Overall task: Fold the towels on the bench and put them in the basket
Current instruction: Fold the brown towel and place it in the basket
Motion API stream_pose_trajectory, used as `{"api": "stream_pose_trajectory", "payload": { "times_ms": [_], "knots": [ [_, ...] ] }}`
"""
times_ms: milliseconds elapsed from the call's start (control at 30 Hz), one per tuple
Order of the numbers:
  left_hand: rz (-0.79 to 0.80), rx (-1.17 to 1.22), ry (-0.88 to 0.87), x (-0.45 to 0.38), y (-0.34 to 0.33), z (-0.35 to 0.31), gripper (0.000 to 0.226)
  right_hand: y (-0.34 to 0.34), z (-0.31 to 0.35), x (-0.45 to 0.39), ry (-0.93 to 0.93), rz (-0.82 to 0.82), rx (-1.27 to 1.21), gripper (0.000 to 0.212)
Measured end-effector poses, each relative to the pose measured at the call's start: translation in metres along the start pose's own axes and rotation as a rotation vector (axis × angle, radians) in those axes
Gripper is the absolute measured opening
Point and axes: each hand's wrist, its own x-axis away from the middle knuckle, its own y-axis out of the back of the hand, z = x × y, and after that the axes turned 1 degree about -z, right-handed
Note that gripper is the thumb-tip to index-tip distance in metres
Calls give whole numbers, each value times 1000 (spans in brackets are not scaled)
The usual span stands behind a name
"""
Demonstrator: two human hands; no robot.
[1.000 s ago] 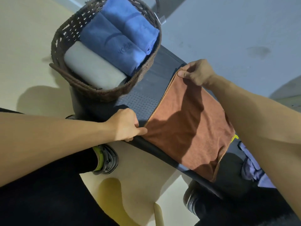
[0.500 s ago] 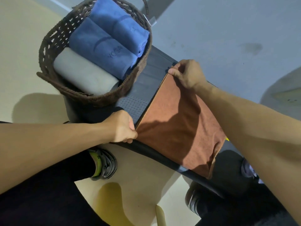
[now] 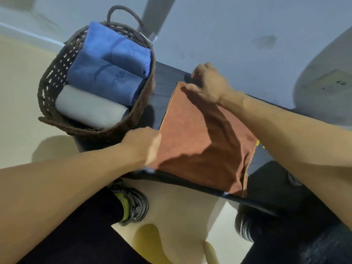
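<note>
Pinching brown towel point(image 3: 200, 141) corners, both hands (left point(image 3: 144, 145), right point(image 3: 207, 82)); dark bench point(image 3: 163, 80), beige floor point(image 3: 19, 92).

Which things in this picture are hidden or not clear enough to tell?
- Head view: the left hand is blurred; its fingertips on the brown towel are unclear.
- The grey towel's near end is behind the basket rim.
- The blue towel's lettering is too small to read.
- The right hand's palm is turned away.

Single head-worn view, looking steeply down and forward, close over the counter point(image 3: 163, 77), basket point(image 3: 47, 86) at upper left.
</note>
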Motion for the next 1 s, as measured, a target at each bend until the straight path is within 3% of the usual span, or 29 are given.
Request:
{"api": "stream_pose_trajectory", "payload": {
  "times_ms": [133,300,400,467,533,667,767,1000],
  "knots": [
    [-119,160,-238,-21,10,-37,22,51,-17,68,-20,118,57,21],
    [-189,-16,-464,-44,3,-65,61,52,-63,189,-369,323,60,30],
    [-35,-97,-427,-51,-6,-76,87,11,-75,254,-651,356,-227,52],
    [94,-160,-370,-48,-14,-82,101,-19,-71,282,-719,329,-281,65],
    [128,-219,-333,-41,-21,-88,108,-44,-66,301,-680,247,-239,59],
    [23,-230,-222,-26,-28,-97,104,-61,-65,317,-564,86,-251,29],
    [76,-175,-186,-15,-40,-102,107,-54,-70,321,-464,13,-322,11],
    [13,-181,-210,-8,-42,-98,108,-36,-70,317,-310,-282,-619,10]
  ]
}}
